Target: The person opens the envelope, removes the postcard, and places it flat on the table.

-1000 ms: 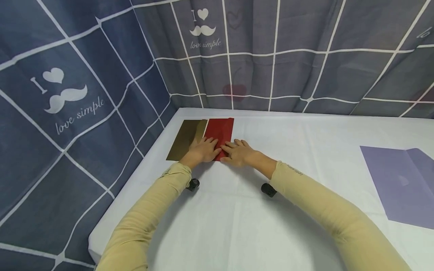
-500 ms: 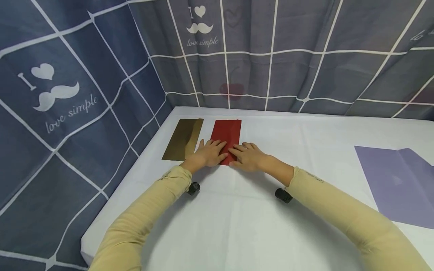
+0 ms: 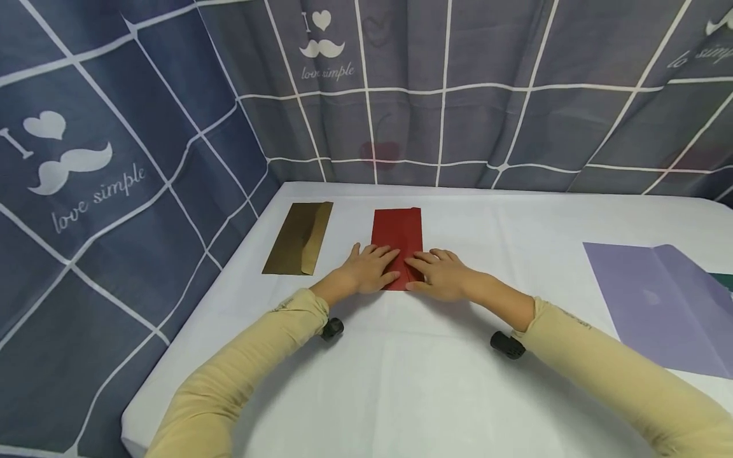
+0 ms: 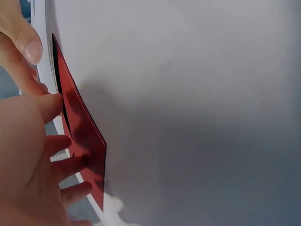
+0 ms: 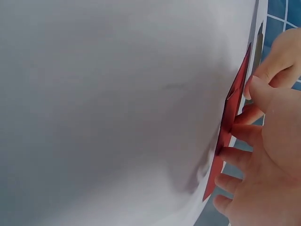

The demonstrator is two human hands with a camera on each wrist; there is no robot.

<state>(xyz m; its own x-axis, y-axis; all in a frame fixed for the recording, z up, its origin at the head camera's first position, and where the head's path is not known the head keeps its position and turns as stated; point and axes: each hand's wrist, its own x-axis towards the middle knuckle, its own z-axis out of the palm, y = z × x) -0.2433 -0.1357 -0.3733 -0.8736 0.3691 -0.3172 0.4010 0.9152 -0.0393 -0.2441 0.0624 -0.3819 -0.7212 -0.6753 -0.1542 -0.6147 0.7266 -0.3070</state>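
Observation:
A red paper envelope (image 3: 396, 226) lies flat on the white-covered table, and both hands touch it. My left hand (image 3: 368, 270) rests its spread fingers on the left side of the envelope. From the other side, my right hand (image 3: 443, 275) lays its fingertips on the near right part. Neither hand curls round the paper. In the left wrist view the envelope (image 4: 87, 136) appears nearly edge-on under the fingers. The right wrist view has the red paper (image 5: 228, 125) beneath the fingertips. Part of the near half is hidden by the hands.
Left of the red envelope lies a brown-gold envelope (image 3: 292, 238) with a lighter flap. A large purple sheet (image 3: 647, 299) with a crease lies at the right, a dark green piece (image 3: 723, 280) beside it. A blue-grey checked curtain (image 3: 469, 114) borders the table's back and left.
Both hands have slid the red envelope rightward and slightly nearer, away from the brown-gold envelope it first lay against. A gap of white cloth now separates the two.

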